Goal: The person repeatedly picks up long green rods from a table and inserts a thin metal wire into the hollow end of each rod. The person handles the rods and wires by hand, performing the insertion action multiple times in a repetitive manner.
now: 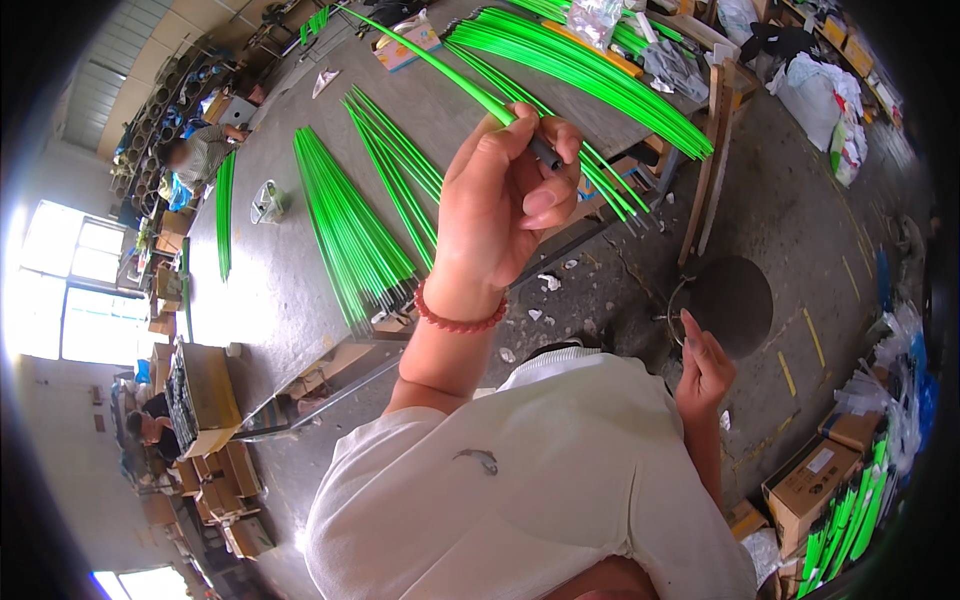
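My left hand [510, 176], with a red beaded bracelet at its wrist, is raised over the table edge. Its thumb and fingers grip a long green tapered rod [442, 69] near its dark, hollow-looking end. The rod's thin end points to the upper left. Behind this hand, green rods [386, 142] lie fanned on the grey table [300, 97]. A dense bundle of green rods [352, 232] with dark ends lies to the left, and a wider bundle [585, 75] to the upper right. My right hand [703, 367] is low at my right side, fingers partly extended, with nothing visible in it.
A round dark stool seat [727, 307] is beside my right hand. A wooden bar [706, 165] leans near the table's right corner. Cardboard boxes [810, 480] and green rods [847, 517] stand at lower right. Two people [199, 157] [154, 431] are at far left. A plastic cup [268, 202] stands on the table.
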Demonstrator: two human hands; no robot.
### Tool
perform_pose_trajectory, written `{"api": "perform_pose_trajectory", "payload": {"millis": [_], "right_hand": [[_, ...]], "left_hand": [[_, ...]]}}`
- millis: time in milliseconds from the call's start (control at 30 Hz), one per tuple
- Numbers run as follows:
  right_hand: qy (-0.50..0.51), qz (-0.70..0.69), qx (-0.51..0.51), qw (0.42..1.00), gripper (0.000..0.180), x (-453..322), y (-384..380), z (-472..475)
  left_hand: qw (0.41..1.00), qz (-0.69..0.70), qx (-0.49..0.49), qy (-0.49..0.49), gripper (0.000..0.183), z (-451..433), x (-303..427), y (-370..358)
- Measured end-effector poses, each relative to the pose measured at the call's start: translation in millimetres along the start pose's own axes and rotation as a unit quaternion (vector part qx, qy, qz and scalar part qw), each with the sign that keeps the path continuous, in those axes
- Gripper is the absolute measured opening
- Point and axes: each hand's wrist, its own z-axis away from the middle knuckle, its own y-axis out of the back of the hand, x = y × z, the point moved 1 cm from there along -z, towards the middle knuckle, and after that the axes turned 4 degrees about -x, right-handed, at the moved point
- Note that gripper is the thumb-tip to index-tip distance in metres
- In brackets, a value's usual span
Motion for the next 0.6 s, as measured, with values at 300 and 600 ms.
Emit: {"api": "perform_pose_trajectory", "payload": {"millis": [300,600], "right_hand": [[-0.009,0.002,0.011,1.000,0.035,-4,1,1],[-0.125,-0.083,-0.027,0.988,0.028,-44,1,-51]], "left_hand": [[0.990,-0.130,0.058,-0.020,0.018,3,-3,-4],[0.965,-0.239,-0.033,0.102,0.017,16,-58,-10]]}}
